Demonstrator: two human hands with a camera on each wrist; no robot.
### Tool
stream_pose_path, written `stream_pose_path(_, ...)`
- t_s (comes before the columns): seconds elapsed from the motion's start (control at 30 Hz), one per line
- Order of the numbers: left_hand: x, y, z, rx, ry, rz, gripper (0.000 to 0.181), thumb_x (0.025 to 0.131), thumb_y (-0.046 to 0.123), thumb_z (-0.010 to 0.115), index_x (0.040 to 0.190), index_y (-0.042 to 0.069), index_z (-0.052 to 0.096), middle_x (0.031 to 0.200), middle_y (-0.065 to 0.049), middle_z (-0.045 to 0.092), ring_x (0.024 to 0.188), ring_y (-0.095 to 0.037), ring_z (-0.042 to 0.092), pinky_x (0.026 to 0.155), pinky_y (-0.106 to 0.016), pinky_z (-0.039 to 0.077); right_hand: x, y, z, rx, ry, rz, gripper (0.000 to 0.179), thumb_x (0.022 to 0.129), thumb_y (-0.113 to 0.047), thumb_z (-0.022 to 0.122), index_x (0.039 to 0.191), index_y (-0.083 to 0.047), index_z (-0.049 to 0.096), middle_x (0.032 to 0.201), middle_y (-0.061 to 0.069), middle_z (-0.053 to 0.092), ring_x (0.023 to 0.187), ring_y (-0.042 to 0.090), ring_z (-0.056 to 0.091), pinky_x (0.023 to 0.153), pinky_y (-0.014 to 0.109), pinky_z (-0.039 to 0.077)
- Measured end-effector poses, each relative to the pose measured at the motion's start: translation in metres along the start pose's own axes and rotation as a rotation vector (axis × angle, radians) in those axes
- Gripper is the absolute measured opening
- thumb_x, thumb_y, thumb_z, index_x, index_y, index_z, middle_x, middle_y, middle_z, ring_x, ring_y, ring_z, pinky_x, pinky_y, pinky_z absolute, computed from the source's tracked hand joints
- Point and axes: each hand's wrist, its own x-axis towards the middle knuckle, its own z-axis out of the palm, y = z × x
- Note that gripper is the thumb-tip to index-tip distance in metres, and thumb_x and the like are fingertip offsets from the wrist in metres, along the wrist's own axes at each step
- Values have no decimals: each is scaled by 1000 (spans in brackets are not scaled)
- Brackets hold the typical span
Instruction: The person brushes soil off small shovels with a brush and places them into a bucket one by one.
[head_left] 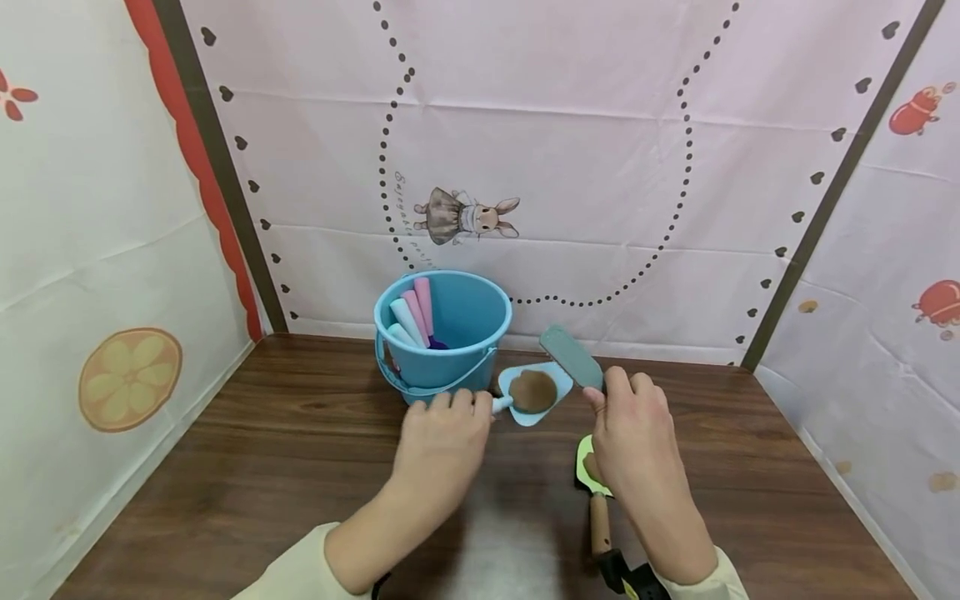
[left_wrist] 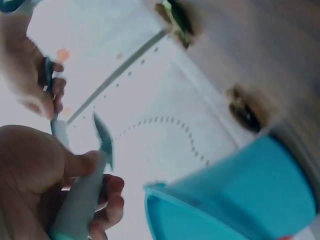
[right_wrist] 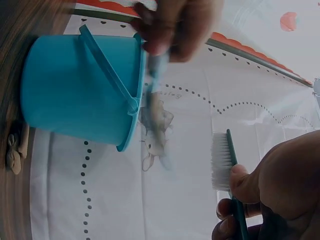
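My left hand [head_left: 447,437] grips the handle of a light blue toy shovel [head_left: 525,418], a round brown patch on its blade. The shovel's handle [left_wrist: 82,205] lies between thumb and curled fingers in the left wrist view. My right hand [head_left: 633,433] holds a green brush [head_left: 572,358] by its handle, its head up beside the shovel blade. White bristles [right_wrist: 220,162] show in the right wrist view, facing toward the shovel side. Both tools are held above the table, just right of the blue bucket [head_left: 450,367].
Pink handles [head_left: 423,304] and light blue handles [head_left: 405,318] stick up inside the bucket. A green trowel [head_left: 585,467] with a wooden handle lies on the brown table [head_left: 315,450] below my right hand. A small brown object [right_wrist: 14,155] is near the bucket's base. Printed cloth walls [head_left: 600,167] enclose the table.
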Motion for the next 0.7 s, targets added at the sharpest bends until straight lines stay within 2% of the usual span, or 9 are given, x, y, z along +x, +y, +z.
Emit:
stream_pose_path(0.1,1,-15,-2,-17,84,-16,12,94,17,73,95,7,68,79,-10,65,70,-28,59,58,-40,44,-1,-2,1,-4,10,-18,25,99,-20,64,91,0,53,72,11,39,64,30,42,56,40,41)
stream_pose_path(0.17,1,-23,0,-47,117,-27,15,93,19,74,101,7,70,85,-13,68,76,-31,60,63,-43,45,-2,-4,2,-6,-3,-22,25,99,-20,64,90,0,52,72,10,38,64,29,40,57,39,39)
stream_pose_path(0.33,-4,-36,9,-140,129,-91,25,94,31,74,102,8,69,82,-13,65,75,-31,56,63,-43,43,-7,-13,9,-34,-47,-35,24,100,-23,63,93,-1,54,75,10,42,67,27,43,57,39,41)
stream_pose_path(0.5,-9,-39,17,-175,114,-121,28,94,37,73,99,10,68,78,-10,62,71,-28,54,61,-41,40,-13,-22,22,-52,-50,-80,26,96,-25,67,89,-3,54,75,9,43,67,27,45,57,41,42)
stream_pose_path(0.7,-5,-36,16,-157,197,-99,27,93,35,73,100,10,68,82,-9,62,72,-29,54,61,-41,39,-21,-33,35,-103,-12,-132,31,93,-27,69,84,-5,50,76,7,39,65,23,40,54,36,37)
